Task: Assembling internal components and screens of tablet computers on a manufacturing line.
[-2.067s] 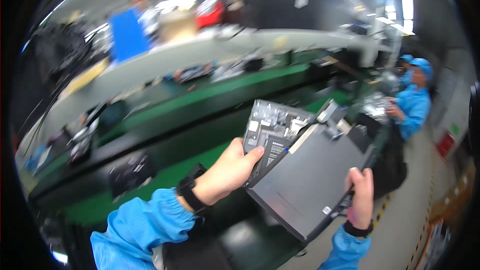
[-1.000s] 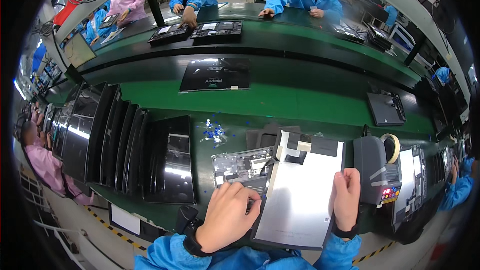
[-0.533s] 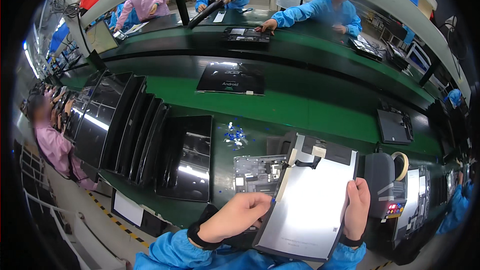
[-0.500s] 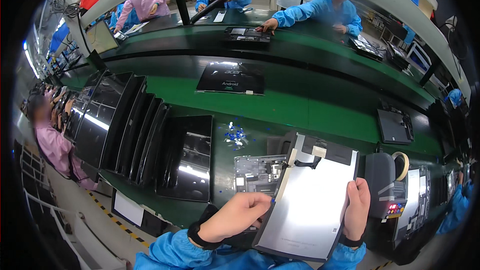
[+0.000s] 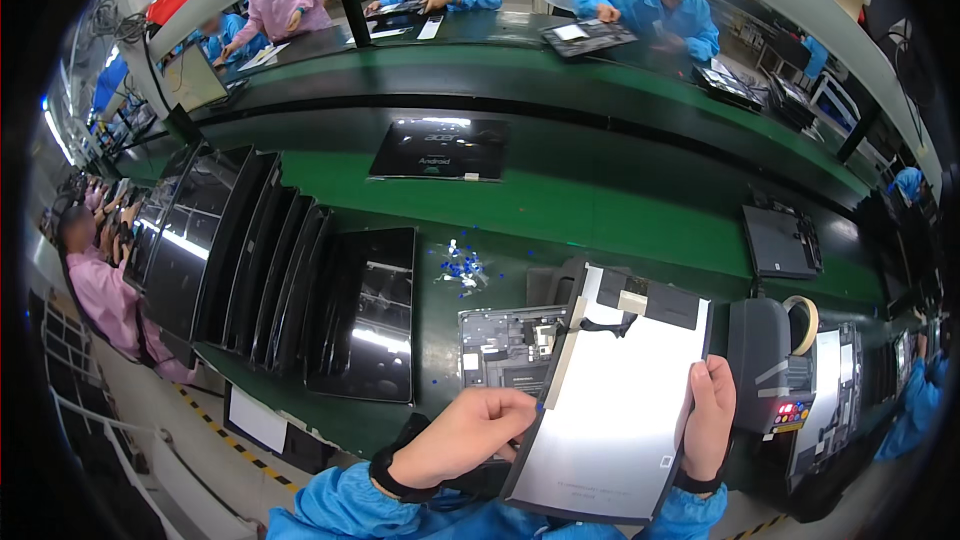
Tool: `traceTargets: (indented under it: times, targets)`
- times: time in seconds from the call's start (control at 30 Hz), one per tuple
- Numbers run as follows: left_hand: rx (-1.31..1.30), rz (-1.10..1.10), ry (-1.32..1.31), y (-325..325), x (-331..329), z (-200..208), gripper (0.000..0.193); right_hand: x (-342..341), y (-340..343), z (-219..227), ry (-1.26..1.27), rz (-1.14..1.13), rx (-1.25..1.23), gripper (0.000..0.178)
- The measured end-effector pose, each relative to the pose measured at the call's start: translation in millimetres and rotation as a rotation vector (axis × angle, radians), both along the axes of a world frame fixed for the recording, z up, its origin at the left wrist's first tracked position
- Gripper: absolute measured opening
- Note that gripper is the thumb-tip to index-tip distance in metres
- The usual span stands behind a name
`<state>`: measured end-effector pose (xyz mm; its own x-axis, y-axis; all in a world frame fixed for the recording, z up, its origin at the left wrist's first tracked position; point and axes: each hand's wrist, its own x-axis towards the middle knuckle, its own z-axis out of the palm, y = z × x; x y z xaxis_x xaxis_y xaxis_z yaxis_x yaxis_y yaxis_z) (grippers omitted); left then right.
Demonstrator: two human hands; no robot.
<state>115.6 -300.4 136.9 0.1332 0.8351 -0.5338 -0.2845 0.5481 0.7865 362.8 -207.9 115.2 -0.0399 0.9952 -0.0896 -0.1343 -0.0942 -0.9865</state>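
A tablet display panel (image 5: 625, 390), silvery-white back towards me, is held tilted above the bench. My right hand (image 5: 708, 425) grips its right edge, thumb on the back face. My left hand (image 5: 465, 440) is closed in a pinch at the left edge, where a small blue tab (image 5: 541, 407) shows by the fingertips. Along the panel's upper part run a black strip, a tan tape piece and a short black flex cable (image 5: 608, 325). Partly hidden behind the panel lies an opened tablet housing (image 5: 500, 345) with bare circuit parts.
Glossy black screens (image 5: 365, 315) lie and stand in a row at left. Blue and white scraps (image 5: 463, 268) litter the green bench (image 5: 600, 205). A lit screen (image 5: 440, 150) lies beyond. A grey tape dispenser (image 5: 765, 350) and more housings (image 5: 780, 240) are at right. Co-workers sit opposite.
My hands and the panel stay nearly as they were, while the view shifts slightly. Across the bench, a co-worker has lifted a tablet housing and drawn it to the right.
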Motion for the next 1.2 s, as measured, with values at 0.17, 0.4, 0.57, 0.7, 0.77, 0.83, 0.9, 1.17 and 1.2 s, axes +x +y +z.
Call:
traceTargets:
  times: [0.17,0.4,0.57,0.7,0.77,0.83,0.9,1.17,1.2]
  targets:
    - [-0.005,-0.006,0.027,-1,1,-1,0.023,1,-1,-1,0.007,-0.007,-0.003,0.014]
    - [-0.029,0.011,-0.061,0,1,-7,0.024,3,0,-4,0.052,0.011,0.001,0.013]
    - [-0.005,-0.009,-0.008,1,3,-1,0.022,7,1,-6,0.057,0.021,-0.001,0.014]
    - [0.042,-0.010,0.015,-2,4,9,0.021,6,0,-7,0.081,0.010,-0.010,0.014]
    - [0.034,-0.022,0.006,-2,3,9,0.020,6,0,-6,0.037,0.017,-0.025,0.014]
    - [0.025,-0.026,0.004,-4,2,7,0.020,6,0,-6,0.066,0.021,-0.023,0.013]
    - [0.007,-0.012,-0.019,-3,3,-1,0.018,7,1,-9,0.092,0.021,-0.020,0.013]
    - [-0.021,0.005,-0.078,-1,5,-4,0.017,9,1,-11,0.125,0.011,-0.012,0.013]
    - [-0.009,0.011,-0.097,0,6,-5,0.018,10,1,-11,0.126,0.008,-0.009,0.013]
